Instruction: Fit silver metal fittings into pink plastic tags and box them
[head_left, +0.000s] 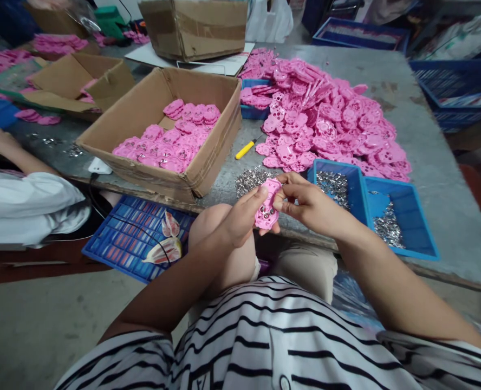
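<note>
Above my lap, at the table's front edge, my left hand (244, 215) is closed around a pink plastic piece (268, 208). Small shiny metal parts sit in the lower half of that piece. The fingers of my right hand (299, 199) are pinched together at its upper right edge; whether a small metal part is between them is hidden. Just behind my hands lies a heap of small metal parts (252, 179). Close to my right hand stand two blue trays, a nearer-left tray (360, 187) and a right tray (427, 230), both holding metal parts.
A large pile of pink pieces (325, 114) covers the table's middle right. At left stands an open cardboard box (216, 157) with pink pieces inside. A yellow-handled tool (245, 150) lies between them. A co-worker's arm (5, 146) is at far left, above a blue crate (118, 233).
</note>
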Available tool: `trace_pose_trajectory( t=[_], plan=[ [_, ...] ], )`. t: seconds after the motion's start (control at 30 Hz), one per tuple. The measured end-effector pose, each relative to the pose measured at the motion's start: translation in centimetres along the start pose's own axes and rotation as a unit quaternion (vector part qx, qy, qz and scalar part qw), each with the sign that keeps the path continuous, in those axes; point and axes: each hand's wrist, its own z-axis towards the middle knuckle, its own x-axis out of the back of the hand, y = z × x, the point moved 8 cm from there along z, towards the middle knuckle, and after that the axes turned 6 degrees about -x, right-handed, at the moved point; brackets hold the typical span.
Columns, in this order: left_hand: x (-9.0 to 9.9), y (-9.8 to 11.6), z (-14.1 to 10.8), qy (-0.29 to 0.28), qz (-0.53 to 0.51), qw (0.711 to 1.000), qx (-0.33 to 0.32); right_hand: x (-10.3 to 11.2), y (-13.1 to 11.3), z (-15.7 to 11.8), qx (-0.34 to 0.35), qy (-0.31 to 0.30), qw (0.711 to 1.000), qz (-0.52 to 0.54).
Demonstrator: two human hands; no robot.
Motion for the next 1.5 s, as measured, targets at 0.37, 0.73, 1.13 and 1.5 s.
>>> trace_pose_trajectory(
  t=[0.37,0.73,1.13,1.5],
  plan=[
    [-0.2,0.1,-0.1,-0.007,0.010,1.000,0.000,0.0,-0.1,0.1,0.000,0.001,1.000,0.001],
    [0.0,-0.1,0.0,0.005,0.012,1.000,0.017,-0.1,0.3,0.2,-0.009,0.014,1.000,0.018],
    [-0.4,0.9,-0.5,-0.006,0.043,0.999,0.020,0.1,1.4,-0.5,-0.052,0.090,0.989,0.107],
    [-0.3,1.2,-0.7,0.010,0.067,0.998,-0.008,1.2,1.0,-1.7,-0.040,0.173,0.973,0.144]
  ],
)
